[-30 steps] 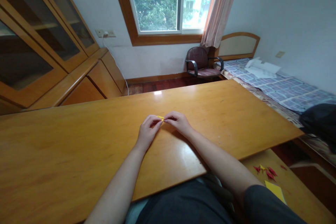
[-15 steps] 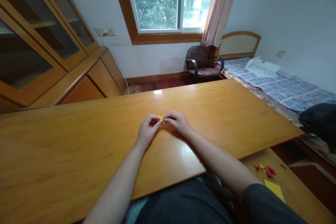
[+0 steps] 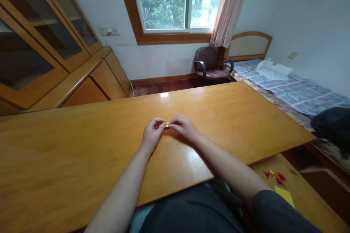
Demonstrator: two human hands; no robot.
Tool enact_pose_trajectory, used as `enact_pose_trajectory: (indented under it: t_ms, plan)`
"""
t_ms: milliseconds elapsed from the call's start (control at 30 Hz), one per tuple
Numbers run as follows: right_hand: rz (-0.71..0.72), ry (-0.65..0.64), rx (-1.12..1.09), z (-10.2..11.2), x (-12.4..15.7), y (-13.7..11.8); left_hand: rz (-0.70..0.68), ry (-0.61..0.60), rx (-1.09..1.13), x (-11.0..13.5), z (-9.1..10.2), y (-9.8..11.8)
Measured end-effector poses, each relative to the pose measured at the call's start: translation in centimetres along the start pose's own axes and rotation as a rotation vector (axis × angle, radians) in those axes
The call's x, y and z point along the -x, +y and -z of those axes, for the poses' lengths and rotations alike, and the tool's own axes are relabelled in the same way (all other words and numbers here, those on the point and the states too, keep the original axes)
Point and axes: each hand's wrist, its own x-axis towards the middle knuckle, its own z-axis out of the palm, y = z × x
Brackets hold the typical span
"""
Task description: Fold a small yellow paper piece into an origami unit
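Observation:
Between my fingertips is a small folded piece of yellow paper [image 3: 167, 125], held a little above the wooden table [image 3: 90, 153]. My left hand [image 3: 153, 131] pinches its left side between thumb and fingers. On the right side, my right hand [image 3: 183, 125] pinches the other end, with the thumb below and the fingers above. Most of the paper is hidden by the fingers, so its exact folded shape cannot be made out.
On a lower surface at right lie several small red folded paper pieces [image 3: 280, 179], a yellow one [image 3: 271, 172] and a yellow paper sheet [image 3: 284, 196]. A chair [image 3: 206, 62] stands beyond the table, near a bed [image 3: 298, 93]. A glass-door cabinet [image 3: 54, 36] lines the left wall.
My left hand has shifted slightly left, and the fingertips of the two hands are a little farther apart. More of the yellow paper shows between them.

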Motion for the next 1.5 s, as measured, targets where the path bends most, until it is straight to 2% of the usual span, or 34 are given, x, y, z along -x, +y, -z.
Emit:
enact_pose_trajectory:
  t_ms: [267, 533, 900, 1033, 1267, 1500]
  plan:
    - [-0.096, 0.025, -0.035, 0.0, 0.0, -0.5, -0.042, -0.029, -0.049, 0.2, 0.1, -0.3]
    - [-0.220, 0.025, -0.270, -0.3, 0.0, -0.1, -0.067, -0.045, -0.115, 0.4, -0.1, 0.4]
    - [-0.278, 0.010, -0.336, -0.2, -0.1, 0.2, -0.115, -0.083, -0.241, 0.5, 0.2, 0.1]
    - [-0.315, 0.015, -0.380, -0.4, -0.1, 0.6, -0.096, -0.074, -0.189, 0.4, 0.0, 0.0]
    - [-0.386, 0.047, -0.483, -0.4, -0.4, 0.9, 0.010, -0.011, 0.095, -0.1, -0.6, -0.2]
    - [-0.405, 0.051, -0.506, -0.5, -0.4, 0.8, 0.063, -0.006, 0.044, -0.1, -0.3, 0.0]
